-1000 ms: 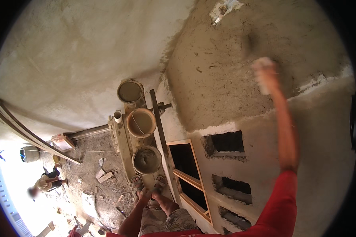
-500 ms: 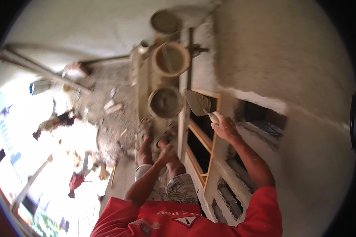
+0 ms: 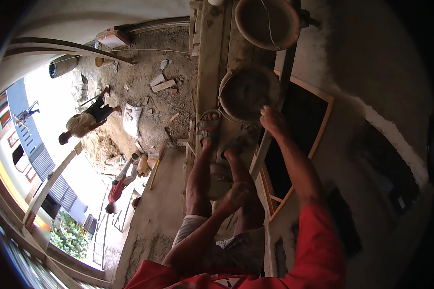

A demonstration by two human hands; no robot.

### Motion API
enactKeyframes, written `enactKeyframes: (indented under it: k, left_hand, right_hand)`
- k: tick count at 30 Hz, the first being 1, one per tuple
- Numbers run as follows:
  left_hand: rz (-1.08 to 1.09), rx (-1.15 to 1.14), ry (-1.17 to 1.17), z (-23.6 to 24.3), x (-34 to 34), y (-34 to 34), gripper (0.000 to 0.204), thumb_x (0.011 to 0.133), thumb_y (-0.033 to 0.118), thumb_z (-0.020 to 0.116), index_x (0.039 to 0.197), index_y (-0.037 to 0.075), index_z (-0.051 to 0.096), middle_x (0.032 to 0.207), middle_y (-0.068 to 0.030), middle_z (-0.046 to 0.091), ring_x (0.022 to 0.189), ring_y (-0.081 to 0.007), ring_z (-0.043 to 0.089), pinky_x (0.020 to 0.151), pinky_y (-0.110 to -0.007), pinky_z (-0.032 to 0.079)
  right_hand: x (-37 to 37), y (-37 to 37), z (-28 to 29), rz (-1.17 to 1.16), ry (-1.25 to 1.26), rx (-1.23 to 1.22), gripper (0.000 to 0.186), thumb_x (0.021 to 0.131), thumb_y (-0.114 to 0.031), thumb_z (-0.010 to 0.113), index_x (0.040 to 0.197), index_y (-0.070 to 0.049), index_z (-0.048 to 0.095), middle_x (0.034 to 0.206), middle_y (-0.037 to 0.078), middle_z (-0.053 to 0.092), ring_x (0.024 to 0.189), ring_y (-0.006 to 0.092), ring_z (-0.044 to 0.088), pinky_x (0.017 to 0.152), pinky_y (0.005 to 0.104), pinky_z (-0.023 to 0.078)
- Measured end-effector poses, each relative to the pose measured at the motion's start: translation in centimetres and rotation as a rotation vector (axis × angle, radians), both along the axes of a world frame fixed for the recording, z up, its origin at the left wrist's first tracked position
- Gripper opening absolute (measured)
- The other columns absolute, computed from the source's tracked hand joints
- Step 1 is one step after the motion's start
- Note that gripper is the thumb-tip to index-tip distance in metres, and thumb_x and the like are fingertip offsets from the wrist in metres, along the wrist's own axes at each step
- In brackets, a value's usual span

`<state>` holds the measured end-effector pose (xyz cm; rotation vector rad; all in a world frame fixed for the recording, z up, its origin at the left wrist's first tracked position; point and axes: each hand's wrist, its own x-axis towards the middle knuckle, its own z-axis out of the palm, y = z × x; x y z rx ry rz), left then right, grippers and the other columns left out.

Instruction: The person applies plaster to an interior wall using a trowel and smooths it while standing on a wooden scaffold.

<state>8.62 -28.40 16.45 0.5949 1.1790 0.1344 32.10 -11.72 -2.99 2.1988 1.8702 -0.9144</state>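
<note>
My right hand [image 3: 273, 120] is closed around the pale handle of a trowel [image 3: 264, 110], at the near right rim of a dark bucket [image 3: 225, 96]. The trowel's blade cannot be made out in the shadow over the bucket's grey mix [image 3: 250, 92]. My left hand [image 3: 237, 195] lies on my right knee. Its fingers are too dim to tell how they are bent. Beyond the bucket stands a round brown tub [image 3: 290, 38] with a thin wire handle across it. My sandalled feet stand on planks [image 3: 208, 62] just short of the bucket.
A wood-framed dark opening [image 3: 318, 120] lies beside my right forearm. A long bar [image 3: 288, 65] runs past the bucket. Lower down on the left are rubble-strewn ground [image 3: 176, 55], a person in a pale shirt [image 3: 82, 124] and one in red [image 3: 115, 190]. Beams [image 3: 53, 183] cross the left side.
My right hand has brought the trowel down from beside the wall opening to the bucket. The view has shifted, so the bucket and tub appear larger. My left hand stays at my knee.
</note>
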Motion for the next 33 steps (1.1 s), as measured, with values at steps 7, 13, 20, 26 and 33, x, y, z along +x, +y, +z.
enactKeyframes:
  k: [7, 13, 20, 26, 33]
  left_hand:
    - [0.052, -0.053, -0.024, 0.4, -0.3, 0.2, 0.034, 0.094, 0.021, 0.054, 0.122, 0.001, 0.051, 0.101, -0.0091, 0.061, 0.094, -0.0143, 0.057, 0.082, -0.03, 0.047]
    - [0.011, -0.081, 0.024, 0.2, -1.3, -0.2, 0.035, 0.094, 0.02, 0.055, 0.124, 0.002, 0.051, 0.103, -0.0111, 0.061, 0.097, -0.0171, 0.058, 0.085, -0.032, 0.047]
    - [0.003, 0.002, -0.097, 0.5, -0.5, 1.3, 0.036, 0.094, 0.02, 0.055, 0.124, 0.001, 0.051, 0.105, -0.0096, 0.06, 0.096, -0.0163, 0.058, 0.084, -0.029, 0.047]
    - [-0.286, 0.3, -0.113, -1.5, -1.7, 1.3, 0.033, 0.093, 0.02, 0.056, 0.121, 0.002, 0.053, 0.103, -0.0096, 0.06, 0.098, -0.0181, 0.058, 0.084, -0.032, 0.047]
    - [-0.662, 1.139, 0.062, 1.5, -0.5, 5.9, 0.033, 0.092, 0.023, 0.059, 0.119, 0.004, 0.055, 0.103, -0.0133, 0.062, 0.098, -0.0269, 0.061, 0.086, -0.037, 0.048]
  right_hand:
    - [-3.8, -0.5, -2.3, -0.332, 0.188, -0.128, 0.049, 0.085, -0.023, 0.066, 0.128, -0.004, 0.056, 0.113, 0.022, 0.065, 0.106, 0.0369, 0.062, 0.087, 0.0431, 0.051]
    - [-2.6, -3.3, -0.2, -0.31, 0.213, -0.026, 0.048, 0.084, -0.027, 0.066, 0.128, -0.009, 0.055, 0.104, 0.021, 0.066, 0.097, 0.0377, 0.064, 0.081, 0.0451, 0.053]
    - [1.4, -3.4, 2.5, -0.259, 0.212, 0.22, 0.042, 0.087, -0.022, 0.064, 0.126, -0.008, 0.057, 0.093, 0.019, 0.066, 0.085, 0.0372, 0.066, 0.072, 0.0428, 0.052]
    - [3.9, -4.4, 16.5, -0.329, 0.309, 0.167, 0.044, 0.087, -0.026, 0.063, 0.122, 0.0, 0.059, 0.103, 0.023, 0.067, 0.095, 0.0361, 0.066, 0.079, 0.0414, 0.053]
    - [10.7, 1.1, 56.0, -0.304, 0.275, 0.234, 0.049, 0.077, -0.019, 0.078, 0.115, -0.003, 0.053, 0.098, 0.02, 0.066, 0.092, 0.0333, 0.067, 0.077, 0.0404, 0.054]
